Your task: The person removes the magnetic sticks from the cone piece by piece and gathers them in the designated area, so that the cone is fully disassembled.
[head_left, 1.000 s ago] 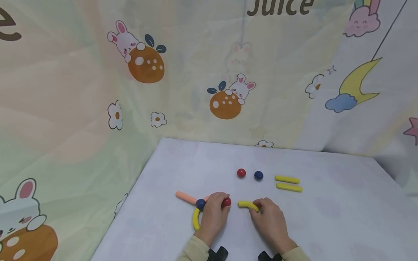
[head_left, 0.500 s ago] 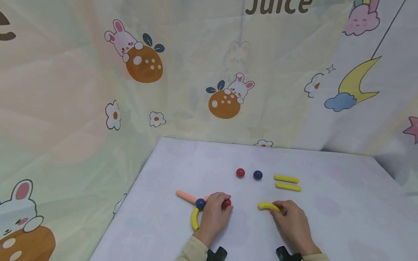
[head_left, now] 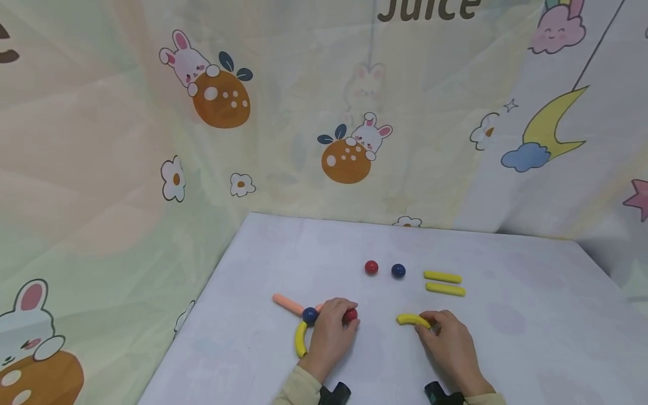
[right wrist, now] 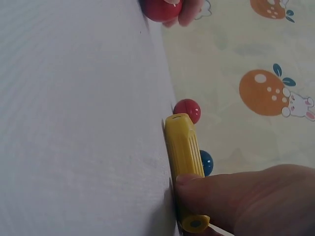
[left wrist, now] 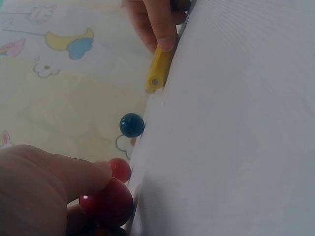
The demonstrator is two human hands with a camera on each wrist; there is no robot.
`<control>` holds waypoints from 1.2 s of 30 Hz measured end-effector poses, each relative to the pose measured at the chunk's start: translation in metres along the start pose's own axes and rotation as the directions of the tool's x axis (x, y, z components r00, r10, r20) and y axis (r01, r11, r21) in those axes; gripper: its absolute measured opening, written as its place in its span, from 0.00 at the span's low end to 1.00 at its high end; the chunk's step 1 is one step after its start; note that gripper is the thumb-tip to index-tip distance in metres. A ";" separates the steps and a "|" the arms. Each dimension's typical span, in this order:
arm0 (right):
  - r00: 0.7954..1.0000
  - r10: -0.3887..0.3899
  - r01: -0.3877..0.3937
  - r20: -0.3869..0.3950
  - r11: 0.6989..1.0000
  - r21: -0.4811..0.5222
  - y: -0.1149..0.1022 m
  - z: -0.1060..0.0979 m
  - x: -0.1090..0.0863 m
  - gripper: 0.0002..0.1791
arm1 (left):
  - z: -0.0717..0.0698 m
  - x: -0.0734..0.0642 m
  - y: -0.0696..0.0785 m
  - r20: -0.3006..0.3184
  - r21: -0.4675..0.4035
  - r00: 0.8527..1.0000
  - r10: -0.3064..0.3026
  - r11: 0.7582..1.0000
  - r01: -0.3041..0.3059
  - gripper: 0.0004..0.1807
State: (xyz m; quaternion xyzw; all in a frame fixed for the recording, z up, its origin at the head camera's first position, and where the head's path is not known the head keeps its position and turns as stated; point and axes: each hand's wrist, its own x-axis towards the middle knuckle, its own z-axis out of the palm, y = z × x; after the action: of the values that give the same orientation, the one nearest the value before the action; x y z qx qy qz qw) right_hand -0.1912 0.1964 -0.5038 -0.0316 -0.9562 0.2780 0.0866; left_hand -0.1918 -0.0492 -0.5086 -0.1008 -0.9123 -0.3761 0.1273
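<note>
We see the left hand (head_left: 331,332) with its fingers curled on a red ball (head_left: 350,315), thumb and fingertips pinching it low over the white tabletop (head_left: 283,247). Just beside that hand we see a blue ball (head_left: 310,316), touched by a straight peach stick (head_left: 287,304) that slants away to the far left, and by a curved yellow stick (head_left: 301,340) that bends down toward the wrist. A bit of another peach piece (head_left: 319,307) shows between the blue ball and the hand, which hides the rest of it.

Well apart from these, we find the right hand (head_left: 450,343) pinching one end of a second curved yellow stick (head_left: 411,319), its free end pointing toward the left hand; we cannot tell whether it rests on the surface. Farther back we see a loose red ball (head_left: 372,267) near a loose blue ball (head_left: 398,271), and to their right an upper straight yellow stick (head_left: 442,277) and a lower straight yellow stick (head_left: 445,289), nearly parallel. Behind everything we have a rabbit-printed cloth (head_left: 283,112)
</note>
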 end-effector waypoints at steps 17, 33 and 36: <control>0.991 -0.037 0.038 -0.131 0.999 0.004 -0.023 0.002 -0.008 0.16 | 0.003 -0.003 0.004 0.137 -0.175 0.989 0.060 0.984 -0.036 0.30; 0.983 -0.139 0.134 0.117 0.990 0.046 -0.067 0.030 -0.034 0.22 | -0.002 -0.002 0.009 -0.126 0.164 0.957 0.262 0.957 -0.241 0.13; 0.982 -0.118 0.110 0.146 0.992 0.058 -0.068 0.030 -0.034 0.23 | -0.002 -0.002 0.007 -0.089 0.258 0.977 0.193 0.952 -0.164 0.12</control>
State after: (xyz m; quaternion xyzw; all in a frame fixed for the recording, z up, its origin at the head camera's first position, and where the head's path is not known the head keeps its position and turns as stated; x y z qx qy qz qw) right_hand -0.1638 0.1200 -0.4974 0.0462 -0.9530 0.2979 0.0312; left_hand -0.1871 -0.0462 -0.5029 -0.1446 -0.9307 -0.2505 0.2241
